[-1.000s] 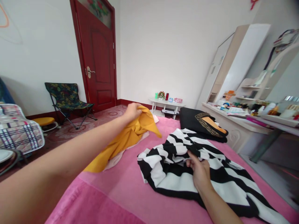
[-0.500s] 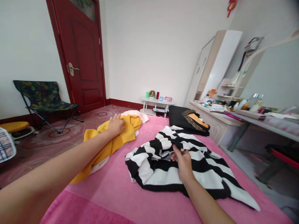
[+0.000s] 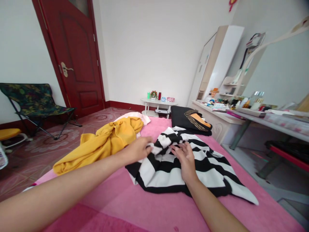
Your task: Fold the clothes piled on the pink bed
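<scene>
A black-and-white striped garment (image 3: 207, 170) lies crumpled in the middle of the pink bed (image 3: 135, 209). My left hand (image 3: 137, 149) pinches a white fold at its left upper edge. Close beside it, my right hand (image 3: 185, 159) rests on the stripes with fingers curled into the cloth. A yellow garment (image 3: 101, 145) lies bunched to the left of the stripes, touched by neither hand, with a pale pink piece (image 3: 135, 116) under its far end. At the bed's far end sits a black garment with gold trim (image 3: 190, 120).
A dressing table (image 3: 241, 116) crowded with bottles runs along the right, a white wardrobe (image 3: 217, 61) behind it. A small white side table (image 3: 158, 104) stands by the far wall. A red door (image 3: 74, 58) and a folding chair (image 3: 33, 103) are on the left.
My left hand let go of the yellow garment and moved right onto the striped one. My right hand stayed on the stripes. The view turned slightly to the right.
</scene>
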A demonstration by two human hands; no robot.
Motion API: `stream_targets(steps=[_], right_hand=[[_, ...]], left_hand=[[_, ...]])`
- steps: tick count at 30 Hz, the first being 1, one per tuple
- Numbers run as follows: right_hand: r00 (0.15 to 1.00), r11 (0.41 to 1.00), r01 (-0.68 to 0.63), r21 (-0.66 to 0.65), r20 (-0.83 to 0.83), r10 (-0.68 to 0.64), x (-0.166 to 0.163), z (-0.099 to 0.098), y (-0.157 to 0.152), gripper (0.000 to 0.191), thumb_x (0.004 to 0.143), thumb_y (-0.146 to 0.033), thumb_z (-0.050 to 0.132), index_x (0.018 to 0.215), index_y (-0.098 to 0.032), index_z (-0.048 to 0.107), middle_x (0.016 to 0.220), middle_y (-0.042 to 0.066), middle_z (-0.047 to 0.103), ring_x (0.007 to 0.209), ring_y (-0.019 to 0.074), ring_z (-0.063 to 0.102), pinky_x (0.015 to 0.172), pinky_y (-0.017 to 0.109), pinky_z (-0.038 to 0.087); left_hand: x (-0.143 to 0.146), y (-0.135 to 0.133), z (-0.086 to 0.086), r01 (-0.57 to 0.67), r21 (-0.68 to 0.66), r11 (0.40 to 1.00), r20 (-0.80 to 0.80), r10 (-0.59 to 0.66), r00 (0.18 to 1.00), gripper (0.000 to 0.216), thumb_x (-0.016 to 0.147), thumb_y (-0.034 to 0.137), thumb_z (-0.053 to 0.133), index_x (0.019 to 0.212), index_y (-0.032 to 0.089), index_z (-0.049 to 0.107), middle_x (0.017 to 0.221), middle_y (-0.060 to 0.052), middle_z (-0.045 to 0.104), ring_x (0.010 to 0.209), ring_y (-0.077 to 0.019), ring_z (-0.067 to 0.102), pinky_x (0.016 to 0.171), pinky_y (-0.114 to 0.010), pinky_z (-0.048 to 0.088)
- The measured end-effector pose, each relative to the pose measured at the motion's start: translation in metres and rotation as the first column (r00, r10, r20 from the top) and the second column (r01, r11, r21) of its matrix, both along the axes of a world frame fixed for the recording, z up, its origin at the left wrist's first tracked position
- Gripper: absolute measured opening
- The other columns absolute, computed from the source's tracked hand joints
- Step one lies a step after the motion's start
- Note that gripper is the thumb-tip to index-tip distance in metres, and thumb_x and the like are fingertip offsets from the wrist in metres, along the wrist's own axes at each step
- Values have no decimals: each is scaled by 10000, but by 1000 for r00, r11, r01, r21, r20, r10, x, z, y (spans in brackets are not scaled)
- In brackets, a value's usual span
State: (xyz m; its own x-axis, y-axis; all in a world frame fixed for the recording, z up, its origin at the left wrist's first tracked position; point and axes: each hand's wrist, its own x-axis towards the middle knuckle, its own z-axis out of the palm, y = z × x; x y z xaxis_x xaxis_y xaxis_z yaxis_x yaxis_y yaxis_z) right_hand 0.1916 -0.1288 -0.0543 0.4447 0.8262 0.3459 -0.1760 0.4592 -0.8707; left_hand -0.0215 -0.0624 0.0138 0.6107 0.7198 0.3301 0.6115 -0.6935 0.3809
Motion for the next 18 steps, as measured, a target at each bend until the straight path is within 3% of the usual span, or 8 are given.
stream_targets(steps=[2, 4, 7, 10, 13, 16, 18], right_hand=[[1000, 999, 7, 43, 26, -8, 2, 2, -1, 546, 744, -335, 704, 1225, -272, 454, 1295, 73, 510, 1093, 218, 587, 889, 359, 498], [997, 999, 32, 27, 73, -34, 6, 3, -2, 555, 756, -351, 689, 1244, -265, 439, 1344, 96, 467, 1114, 225, 574, 888, 363, 495], [987, 997, 67, -39, 146, -60, 8, 2, -3, 480, 790, -398, 641, 1210, -239, 471, 1258, 108, 534, 974, 217, 631, 759, 340, 528], [962, 994, 71, -86, 268, -46, 6, 0, -4, 336, 834, -426, 575, 1092, -210, 566, 1101, 82, 621, 835, 191, 647, 677, 309, 509], [911, 988, 17, -153, 410, 47, 2, -1, -6, 258, 845, -417, 551, 891, -183, 647, 899, 56, 672, 788, 190, 641, 715, 317, 486], [857, 968, -64, -244, 483, 179, 2, 7, -15, 220, 785, -391, 618, 789, -177, 673, 789, 44, 678, 782, 201, 630, 747, 330, 474], [824, 953, -106, -285, 511, 245, 8, 19, -29, 206, 746, -378, 650, 791, -179, 677, 771, 34, 671, 745, 191, 614, 706, 312, 471]], left_hand=[[-12, 38, -4, -279, -20, 960, 139, 279, 950, 165, 826, 253, 492, 905, 167, 610, 883, -56, 667, 842, -204, 619, 764, -288, 460], [-28, 73, -11, -486, -52, 873, 199, 485, 851, 174, 832, 256, 493, 944, 162, 588, 946, -70, 651, 907, -218, 610, 826, -314, 453], [-46, 91, -22, -518, 74, 852, 220, 492, 842, 262, 796, 208, 532, 1055, 173, 550, 1125, -82, 584, 1091, -234, 531, 962, -351, 396], [-48, 62, -26, -353, 255, 900, 224, 301, 927, 202, 846, 236, 491, 1032, 202, 561, 1137, -66, 556, 1127, -225, 488, 993, -366, 371], [-41, 9, -23, -39, 387, 921, 74, 12, 997, 204, 927, 261, 389, 934, 206, 586, 976, -54, 591, 956, -191, 545, 859, -322, 431], [-39, -39, -24, 292, 408, 865, -256, -199, 946, 263, 947, 304, 382, 816, 207, 589, 754, -30, 581, 716, -163, 539, 668, -292, 421], [-44, -59, -30, 395, 384, 835, -379, -248, 892, 275, 946, 321, 394, 782, 208, 584, 696, -23, 572, 655, -159, 526, 619, -295, 401]])
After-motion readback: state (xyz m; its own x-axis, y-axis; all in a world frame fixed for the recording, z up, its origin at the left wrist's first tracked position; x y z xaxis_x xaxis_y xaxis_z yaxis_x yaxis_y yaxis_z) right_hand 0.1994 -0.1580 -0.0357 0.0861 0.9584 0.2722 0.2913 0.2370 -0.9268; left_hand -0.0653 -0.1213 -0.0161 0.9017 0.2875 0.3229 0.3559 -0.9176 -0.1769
